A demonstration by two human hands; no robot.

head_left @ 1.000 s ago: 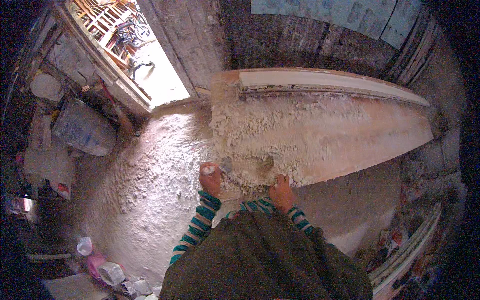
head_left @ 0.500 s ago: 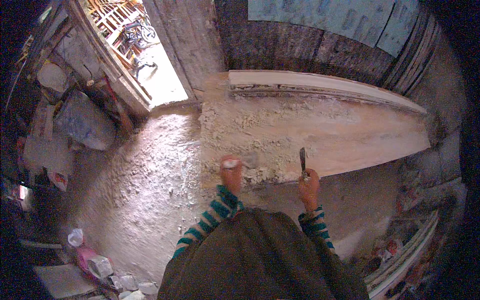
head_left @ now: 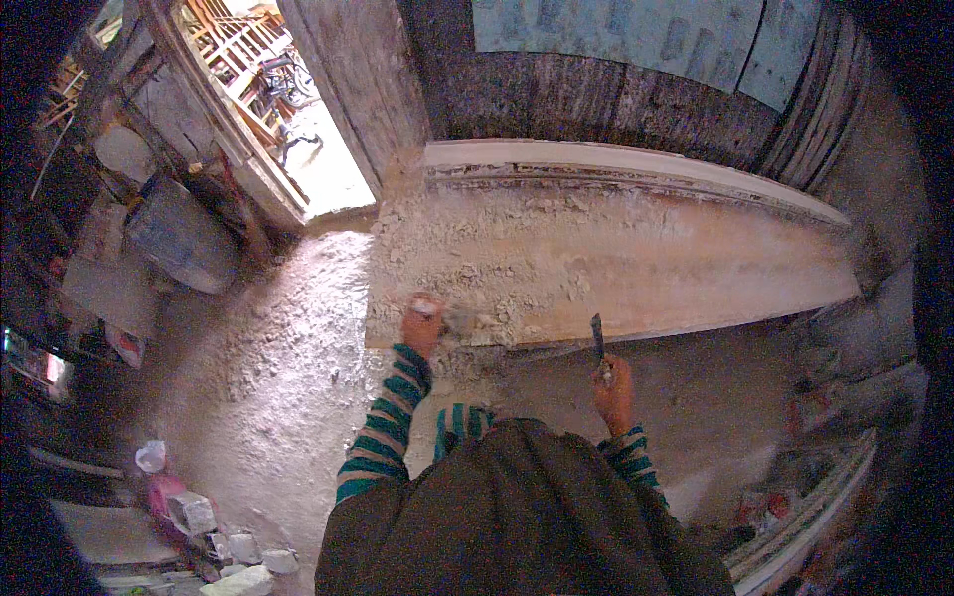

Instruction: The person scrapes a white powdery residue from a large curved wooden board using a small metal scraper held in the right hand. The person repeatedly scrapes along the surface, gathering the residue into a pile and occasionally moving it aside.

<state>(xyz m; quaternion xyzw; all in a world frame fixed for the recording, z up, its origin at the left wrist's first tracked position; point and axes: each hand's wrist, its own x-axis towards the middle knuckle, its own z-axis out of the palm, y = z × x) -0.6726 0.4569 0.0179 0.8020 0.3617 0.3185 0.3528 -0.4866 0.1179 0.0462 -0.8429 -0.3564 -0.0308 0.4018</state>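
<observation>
A long pale board (head_left: 715,263), bearing crumbly grey-beige clumps (head_left: 467,260) on its left half, lies in front of me. Over its near left edge, my left hand (head_left: 422,330) is closed round a scraper (head_left: 459,319); motion smears its flat greyish blade among the clumps. Just off the board's near edge, my right hand (head_left: 614,390) grips a narrow, dark-bladed tool (head_left: 597,336), pointing away from me. That blade looks thin, perhaps seen edge-on, and its handle is mostly hidden in my fingers.
A pale raised strip (head_left: 596,154) runs along the board's far side, below a dark wall with a blue panel (head_left: 636,35). A bright doorway (head_left: 333,164) opens at far left. Crumbs litter the floor (head_left: 288,348). White blocks (head_left: 238,581) lie at lower left, a grey container (head_left: 184,233) farther up.
My left hand has moved left and slightly away with the scraper. My right hand has drawn a little nearer to me, off the board's edge. The view has shifted slightly.
</observation>
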